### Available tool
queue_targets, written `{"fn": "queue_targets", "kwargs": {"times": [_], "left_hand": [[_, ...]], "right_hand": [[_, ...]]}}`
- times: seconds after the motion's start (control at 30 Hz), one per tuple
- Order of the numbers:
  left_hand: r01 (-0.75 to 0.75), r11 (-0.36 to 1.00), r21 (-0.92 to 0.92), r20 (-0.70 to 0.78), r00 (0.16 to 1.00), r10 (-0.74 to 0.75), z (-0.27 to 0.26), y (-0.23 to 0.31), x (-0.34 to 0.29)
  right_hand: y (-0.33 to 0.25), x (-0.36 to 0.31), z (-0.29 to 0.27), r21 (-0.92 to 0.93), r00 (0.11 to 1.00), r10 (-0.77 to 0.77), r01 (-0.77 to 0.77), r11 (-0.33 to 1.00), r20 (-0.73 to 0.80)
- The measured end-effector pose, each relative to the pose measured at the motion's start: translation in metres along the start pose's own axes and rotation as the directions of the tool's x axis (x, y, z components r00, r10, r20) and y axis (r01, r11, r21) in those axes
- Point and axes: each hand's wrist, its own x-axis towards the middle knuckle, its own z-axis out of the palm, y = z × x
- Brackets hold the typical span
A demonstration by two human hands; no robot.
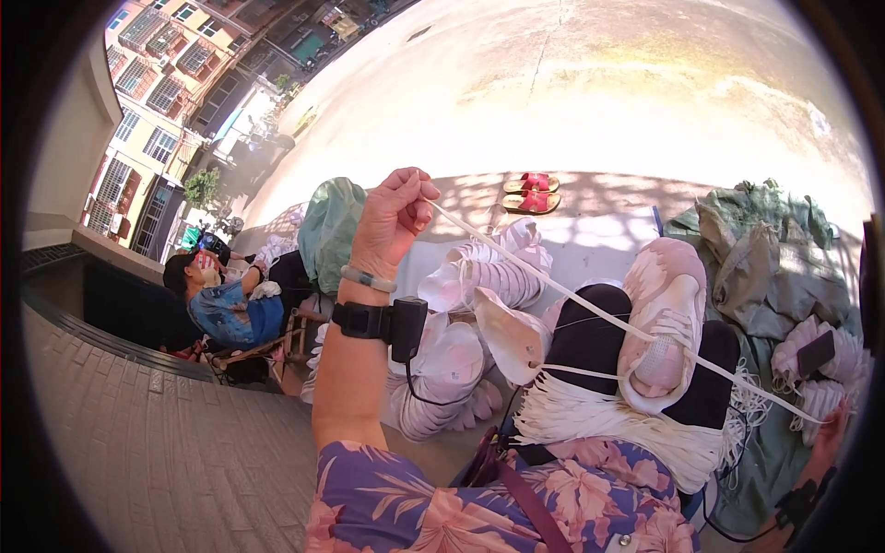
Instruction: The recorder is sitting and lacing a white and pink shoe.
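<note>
A pale pink and white shoe upper [666, 323] lies across my dark-clad knees. A white shoelace [576, 296] is stretched over it, running from one hand to the other and passing at the shoe's lacing. Raised at upper middle, my left hand [396, 214] pinches one end between thumb and fingers. My right hand [832, 429], low at the right rim, is closed on the other end; its fingers are partly blurred. A bundle of loose white laces [590, 419] is spread over my lap. Beside my left knee, another pale upper [509, 339] stands tilted.
Stacked shoe uppers [438, 364] fill the ground to the left. More uppers with a dark phone [816, 354] on top lie right, near a grey-green sack [761, 249]. Red sandals [533, 194] stand ahead. Another person [230, 309] sits at left beside a green bag [332, 230].
</note>
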Motion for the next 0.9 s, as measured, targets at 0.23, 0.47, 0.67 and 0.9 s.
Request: {"fn": "queue_targets", "kwargs": {"times": [0.23,0.47,0.67,0.9], "left_hand": [[0.340,0.900,0.274,0.210,0.892,-0.401,0.097,-0.113,-0.034],[0.367,0.857,0.362,0.406,0.765,-0.500,0.162,-0.147,-0.066],[-0.610,0.588,0.532,0.685,0.718,0.125,0.183,-0.168,-0.084],[-0.746,0.159,0.646,0.751,0.659,0.042,0.209,-0.167,-0.092]], "right_hand": [[0.107,-0.121,0.255,0.008,0.884,0.383,-0.400,0.917,0.267],[0.126,-0.175,0.347,-0.170,0.787,0.488,-0.459,0.872,0.378],[0.119,-0.192,0.379,-0.364,0.801,0.410,-0.259,0.894,0.436],[0.130,-0.205,0.399,-0.455,0.799,-0.047,0.390,0.801,0.600]]}}
